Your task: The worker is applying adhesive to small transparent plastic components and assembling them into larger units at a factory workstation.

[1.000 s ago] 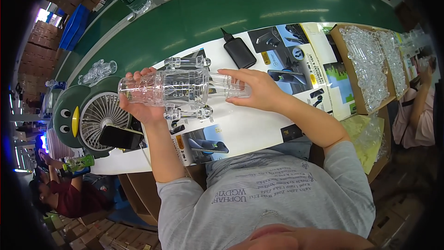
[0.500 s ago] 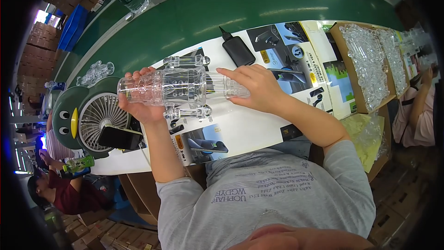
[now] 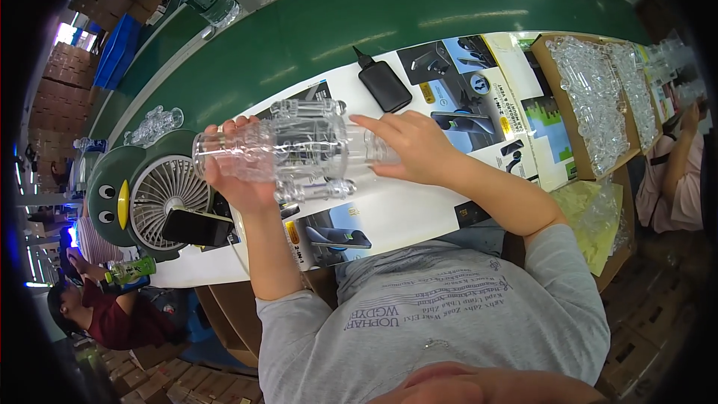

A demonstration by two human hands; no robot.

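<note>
The left hand [image 3: 243,164] is cradling a clear plastic cylinder [image 3: 310,146] in a curled grip, the right hand [image 3: 419,146] pinching its end, ideally squarely.

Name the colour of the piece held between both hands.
The piece is clear and colourless; it shows best in the head view.

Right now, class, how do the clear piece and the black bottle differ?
The clear piece is see-through; the black bottle is opaque. The left hand and right hand hold the clear piece; the black bottle lies on the printed sheet. The clear piece looks larger than the black bottle. Neither stands upright.
</note>
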